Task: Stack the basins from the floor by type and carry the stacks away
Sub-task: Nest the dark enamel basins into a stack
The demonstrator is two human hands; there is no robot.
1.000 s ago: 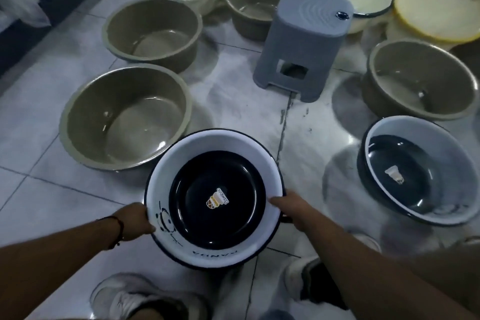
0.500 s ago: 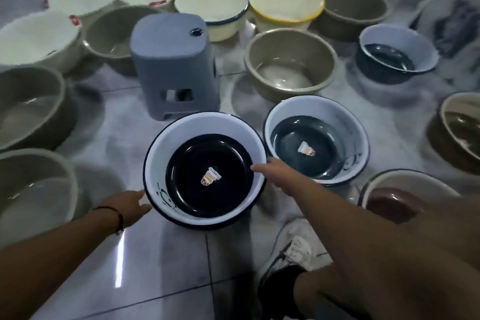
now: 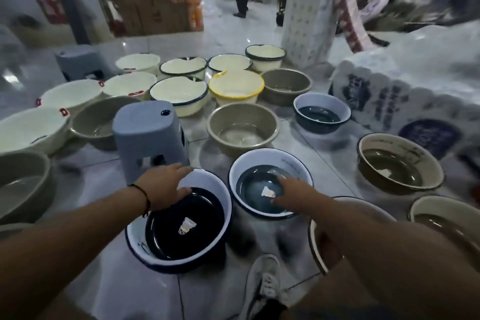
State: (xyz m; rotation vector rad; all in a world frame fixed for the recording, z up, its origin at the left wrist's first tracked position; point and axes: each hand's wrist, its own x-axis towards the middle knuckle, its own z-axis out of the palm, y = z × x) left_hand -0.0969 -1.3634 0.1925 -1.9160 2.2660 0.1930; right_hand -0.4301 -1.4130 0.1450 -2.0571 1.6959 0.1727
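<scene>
Tiled floor (image 3: 324, 158) is bearing many basins, cream, olive and white-and-navy, around a grey stool (image 3: 149, 135). The near white-and-navy basin (image 3: 200, 254) is sitting tilted at the person's feet, the left hand (image 3: 162, 186) lying over its far rim, fingers extended; whether it is gripping cannot be told. Just beside it, the second white-and-navy basin (image 3: 249, 164) is taking the right hand (image 3: 294, 191), fingers reaching inside, grip unclear.

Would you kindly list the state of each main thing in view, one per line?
Left hand: open, resting on the near rim of the black-bottomed basin.
Black-bottomed basin: upright, tilted, sticker inside.
Right hand: open, reaching over the blue-bottomed basin.
Blue-bottomed basin: upright on the floor, unstacked.
Grey stool: upright.
Yellow-rimmed basin: upright, unstacked.
</scene>
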